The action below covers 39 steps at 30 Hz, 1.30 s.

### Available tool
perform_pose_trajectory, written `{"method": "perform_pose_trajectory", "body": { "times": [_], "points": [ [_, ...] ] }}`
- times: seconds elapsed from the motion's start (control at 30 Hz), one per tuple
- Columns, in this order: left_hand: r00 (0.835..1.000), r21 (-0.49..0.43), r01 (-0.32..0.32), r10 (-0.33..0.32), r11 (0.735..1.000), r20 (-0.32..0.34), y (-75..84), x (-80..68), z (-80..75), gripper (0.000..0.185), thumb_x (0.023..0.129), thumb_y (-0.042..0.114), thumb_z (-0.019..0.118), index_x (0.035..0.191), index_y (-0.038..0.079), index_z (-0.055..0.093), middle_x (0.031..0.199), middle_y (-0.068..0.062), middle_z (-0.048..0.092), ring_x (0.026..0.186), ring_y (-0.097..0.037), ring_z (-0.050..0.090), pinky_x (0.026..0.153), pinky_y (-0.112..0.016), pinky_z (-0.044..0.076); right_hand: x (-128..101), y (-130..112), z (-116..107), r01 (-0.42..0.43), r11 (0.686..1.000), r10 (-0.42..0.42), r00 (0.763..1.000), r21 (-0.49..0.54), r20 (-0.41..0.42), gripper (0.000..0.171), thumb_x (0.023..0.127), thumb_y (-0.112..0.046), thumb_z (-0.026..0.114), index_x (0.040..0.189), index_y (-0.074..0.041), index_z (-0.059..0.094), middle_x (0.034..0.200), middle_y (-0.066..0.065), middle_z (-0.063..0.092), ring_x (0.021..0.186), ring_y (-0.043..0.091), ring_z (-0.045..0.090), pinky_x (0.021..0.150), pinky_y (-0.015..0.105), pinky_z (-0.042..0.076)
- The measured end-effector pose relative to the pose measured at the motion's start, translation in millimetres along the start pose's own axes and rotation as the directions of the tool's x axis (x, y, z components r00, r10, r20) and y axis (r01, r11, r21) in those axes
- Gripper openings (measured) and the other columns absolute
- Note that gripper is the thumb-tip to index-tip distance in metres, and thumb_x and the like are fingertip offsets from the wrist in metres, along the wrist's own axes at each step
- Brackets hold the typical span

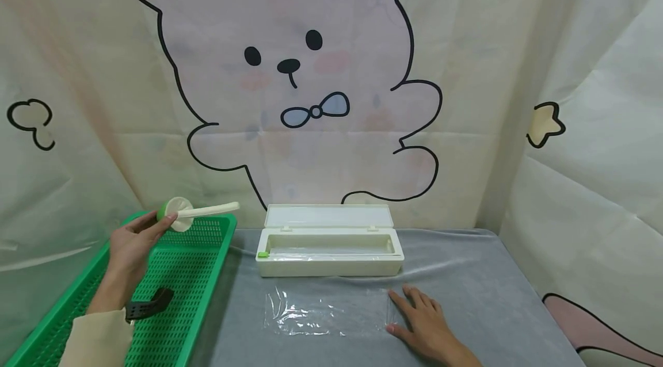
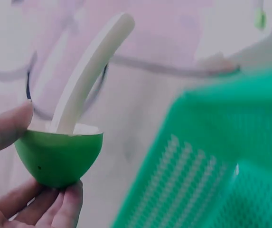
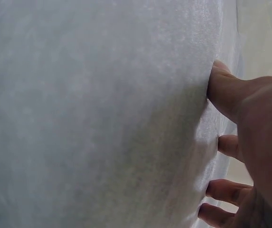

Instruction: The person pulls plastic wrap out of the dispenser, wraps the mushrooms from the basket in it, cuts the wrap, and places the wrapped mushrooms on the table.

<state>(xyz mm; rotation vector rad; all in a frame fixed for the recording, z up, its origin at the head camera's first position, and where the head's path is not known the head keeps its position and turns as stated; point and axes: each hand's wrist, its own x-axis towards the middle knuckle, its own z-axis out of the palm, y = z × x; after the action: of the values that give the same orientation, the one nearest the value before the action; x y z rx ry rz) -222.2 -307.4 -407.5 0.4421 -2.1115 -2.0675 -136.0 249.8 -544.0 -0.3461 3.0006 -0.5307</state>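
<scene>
Green basket (image 1: 178,275): perforated plastic, below the left hand
Left hand (image 1: 132,243): thumb and fingers pinching the half-round piece
Half-round piece (image 2: 60,159): smooth green shell, curved cream stick (image 2: 93,76), at left fingertips
White box (image 1: 330,267): oblong, lid raised, beyond the right hand
Clear film (image 1: 326,315): glossy, creased
Right hand (image 1: 426,327): fingers spread, touching film's edge

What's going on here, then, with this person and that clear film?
A person's left hand holds up a green half-round piece with a white stick, near the green basket. The right hand rests on the grey cloth, its fingers at the right edge of the clear film, which lies spread out. Behind the film stands a white box, its lid open.
</scene>
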Motion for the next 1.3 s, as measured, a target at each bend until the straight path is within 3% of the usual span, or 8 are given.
{"method": "perform_pose_trajectory", "body": {
  "times": [0.13, 0.23, 0.4, 0.53, 0.73, 1.07, 1.3],
  "points": [
    [0.999, 0.091, -0.047, 0.047, 0.995, 0.005, 15.4, -18.9, 29.5, 0.081, 0.088, 0.04, 0.079, 0.152, 0.005, 0.044, 0.1, 0.027, 0.063, 0.102, 0.005, 0.055, 0.098, -0.026, 0.046, -0.9, -0.6, 0.4, 0.005, 1.0, -0.005, 1.0, 0.0, -0.01, 0.073, 0.085, -0.057, 0.075, 0.143, -0.015, 0.059, 0.143, 0.021, 0.049, 0.132, 0.046, 0.043, 0.099, 0.07, 0.034],
    [0.998, 0.131, -0.063, 0.061, 0.989, 0.02, 19.8, -31.4, 53.7, 0.077, 0.088, 0.041, 0.079, 0.15, 0.007, 0.049, 0.105, 0.024, 0.065, 0.104, 0.006, 0.057, 0.105, -0.034, 0.043, -1.6, -0.4, 1.0, 0.025, 1.0, -0.025, 0.999, -0.003, -0.034, 0.071, 0.085, -0.055, 0.075, 0.142, -0.014, 0.06, 0.142, 0.021, 0.05, 0.13, 0.047, 0.045, 0.097, 0.07, 0.036],
    [0.996, 0.118, -0.067, 0.059, 0.991, 0.069, 16.0, -51.3, 92.3, 0.073, 0.088, 0.037, 0.081, 0.147, 0.005, 0.052, 0.133, -0.005, 0.064, 0.101, 0.007, 0.061, 0.09, -0.016, 0.049, -1.6, -0.8, 1.1, 0.035, 0.999, -0.035, 0.998, -0.001, -0.045, 0.072, 0.086, -0.057, 0.073, 0.142, -0.013, 0.06, 0.142, 0.021, 0.05, 0.131, 0.047, 0.045, 0.097, 0.07, 0.036],
    [0.992, 0.108, -0.074, 0.062, 0.991, 0.108, 7.9, -66.5, 119.1, 0.07, 0.088, 0.031, 0.082, 0.144, 0.002, 0.054, 0.141, -0.02, 0.057, 0.112, -0.008, 0.064, 0.082, -0.01, 0.05, -2.2, -1.7, 0.5, 0.026, 1.0, -0.027, 0.999, -0.003, -0.042, 0.074, 0.086, -0.059, 0.072, 0.143, -0.014, 0.059, 0.144, 0.021, 0.049, 0.133, 0.046, 0.043, 0.099, 0.069, 0.035],
    [0.988, 0.048, -0.09, 0.083, 0.995, 0.129, -13.6, -86.2, 150.9, 0.064, 0.085, 0.018, 0.085, 0.138, -0.005, 0.057, 0.134, -0.025, 0.06, 0.122, -0.032, 0.061, 0.081, -0.014, 0.053, -2.6, -1.5, 1.3, 0.021, 1.0, -0.022, 0.999, -0.01, -0.05, 0.072, 0.085, -0.058, 0.074, 0.141, -0.015, 0.061, 0.143, 0.021, 0.05, 0.132, 0.046, 0.044, 0.099, 0.068, 0.036],
    [0.985, 0.001, -0.078, 0.077, 0.997, 0.154, -64.6, -110.6, 185.8, 0.067, 0.078, 0.013, 0.09, 0.131, -0.013, 0.058, 0.124, -0.03, 0.064, 0.114, -0.038, 0.065, 0.083, -0.023, 0.057, -1.8, -1.0, 3.0, 0.018, 1.0, -0.019, 0.998, -0.012, -0.054, 0.073, 0.084, -0.058, 0.074, 0.141, -0.014, 0.061, 0.143, 0.021, 0.05, 0.132, 0.046, 0.044, 0.099, 0.068, 0.036],
    [0.979, 0.072, -0.111, 0.097, 0.991, 0.177, -101.6, -119.6, 207.4, 0.064, 0.074, 0.012, 0.092, 0.122, -0.017, 0.061, 0.113, -0.03, 0.068, 0.104, -0.037, 0.07, 0.08, -0.029, 0.059, -1.1, -0.4, 3.1, 0.017, 1.0, -0.018, 0.998, -0.021, -0.058, 0.073, 0.084, -0.059, 0.074, 0.141, -0.014, 0.061, 0.142, 0.02, 0.051, 0.131, 0.045, 0.045, 0.098, 0.067, 0.037]
  ]
}}
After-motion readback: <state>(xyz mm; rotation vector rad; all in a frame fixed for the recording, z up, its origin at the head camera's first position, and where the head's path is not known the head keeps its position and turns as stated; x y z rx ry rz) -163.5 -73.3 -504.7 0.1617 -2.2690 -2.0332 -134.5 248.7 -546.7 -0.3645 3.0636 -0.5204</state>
